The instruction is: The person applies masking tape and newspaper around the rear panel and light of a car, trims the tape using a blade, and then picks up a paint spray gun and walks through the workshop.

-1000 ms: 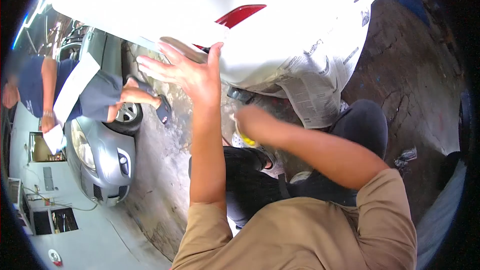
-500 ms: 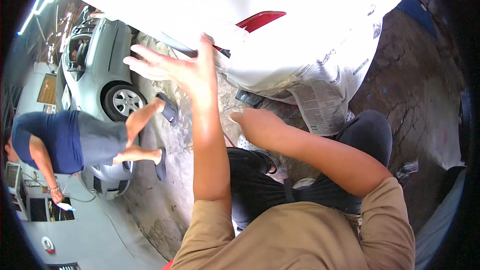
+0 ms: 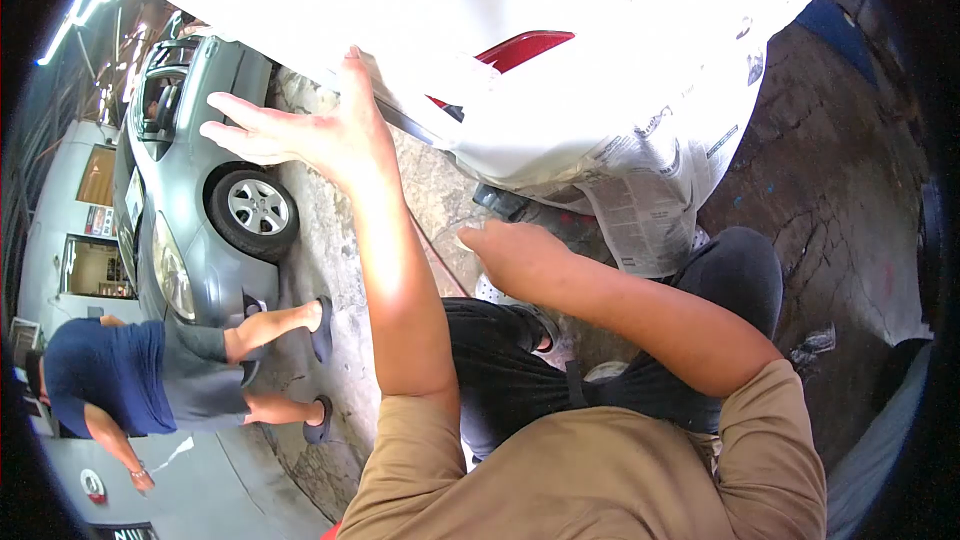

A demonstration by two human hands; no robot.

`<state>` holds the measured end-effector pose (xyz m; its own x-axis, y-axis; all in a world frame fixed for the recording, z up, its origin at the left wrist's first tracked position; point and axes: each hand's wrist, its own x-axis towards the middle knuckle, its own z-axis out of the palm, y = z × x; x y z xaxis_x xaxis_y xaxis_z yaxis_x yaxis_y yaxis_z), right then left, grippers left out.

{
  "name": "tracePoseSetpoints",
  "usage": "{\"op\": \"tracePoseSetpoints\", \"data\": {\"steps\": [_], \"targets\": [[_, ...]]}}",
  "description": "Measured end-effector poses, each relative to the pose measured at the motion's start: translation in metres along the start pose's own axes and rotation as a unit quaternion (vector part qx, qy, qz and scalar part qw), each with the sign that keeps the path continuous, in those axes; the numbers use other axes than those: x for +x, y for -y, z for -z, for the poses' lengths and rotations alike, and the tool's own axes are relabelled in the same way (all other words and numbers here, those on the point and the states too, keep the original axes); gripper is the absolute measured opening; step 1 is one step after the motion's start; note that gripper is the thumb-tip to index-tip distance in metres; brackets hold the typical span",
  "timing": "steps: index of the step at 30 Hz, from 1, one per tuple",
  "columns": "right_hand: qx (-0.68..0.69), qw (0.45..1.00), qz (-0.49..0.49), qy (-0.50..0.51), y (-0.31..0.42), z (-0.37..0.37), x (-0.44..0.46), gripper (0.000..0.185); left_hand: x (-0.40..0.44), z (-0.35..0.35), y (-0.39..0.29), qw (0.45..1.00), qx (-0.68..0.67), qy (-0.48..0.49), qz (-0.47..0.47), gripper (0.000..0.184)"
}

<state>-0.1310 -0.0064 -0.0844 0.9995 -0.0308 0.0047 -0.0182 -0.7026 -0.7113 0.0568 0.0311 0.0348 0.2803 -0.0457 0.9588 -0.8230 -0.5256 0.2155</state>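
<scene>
My left hand [image 3: 310,140] is raised at the lower left edge of a car body covered in white masking sheet [image 3: 640,50]. Its fingers are spread, with the thumb up against a narrow uncovered panel edge [image 3: 400,115]. Bare red parts [image 3: 525,50] show through the covering. My right hand [image 3: 515,255] is closed in front of my knees, below the car's corner. A small pale bit shows at its fingertips, too little to name. Printed newspaper [image 3: 650,225] hangs from the covered corner, close to my right hand.
A silver-grey car [image 3: 205,160] stands to the left. Nearby a person in a dark blue shirt [image 3: 115,375] walks past, with something thin and white near one hand. A thin hose or cable [image 3: 435,250] lies on the stained concrete floor [image 3: 810,190].
My left hand has slid left along the panel edge, fingers still spread. My right hand has hardly moved. The other person has moved lower in the view, uncovering more of the silver-grey car.
</scene>
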Motion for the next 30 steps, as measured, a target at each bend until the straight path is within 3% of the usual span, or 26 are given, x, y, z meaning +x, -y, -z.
{"op": "tracePoseSetpoints", "data": {"steps": [5, 17, 24, 27, 30], "targets": [[0.012, 1.0, 0.0, -0.002, 0.0, 0.002, -0.001, 0.043, 0.01, -0.003, 0.002, 0.999, 0.027, -0.031, -0.036, 0.129], [0.018, 1.0, 0.001, -0.005, 0.001, 0.003, -0.002, 0.042, 0.023, 0.004, -0.014, 0.998, -0.034, -0.014, 0.053, 0.118], [0.025, 1.0, -0.013, -0.003, 0.003, 0.007, -0.002, 0.042, -0.032, 0.005, -0.014, 0.998, -0.05, 0.028, 0.02, 0.115], [0.01, 0.999, -0.03, 0.02, 0.002, 0.006, 0.0, 0.041, -0.05, -0.002, -0.012, 0.999, 0.004, 0.051, -0.01, 0.118], [-0.005, 0.999, 0.017, -0.05, -0.004, -0.006, -0.001, 0.022, -0.054, -0.01, -0.017, 1.0, -0.01, 0.029, 0.004, 0.115]]}}
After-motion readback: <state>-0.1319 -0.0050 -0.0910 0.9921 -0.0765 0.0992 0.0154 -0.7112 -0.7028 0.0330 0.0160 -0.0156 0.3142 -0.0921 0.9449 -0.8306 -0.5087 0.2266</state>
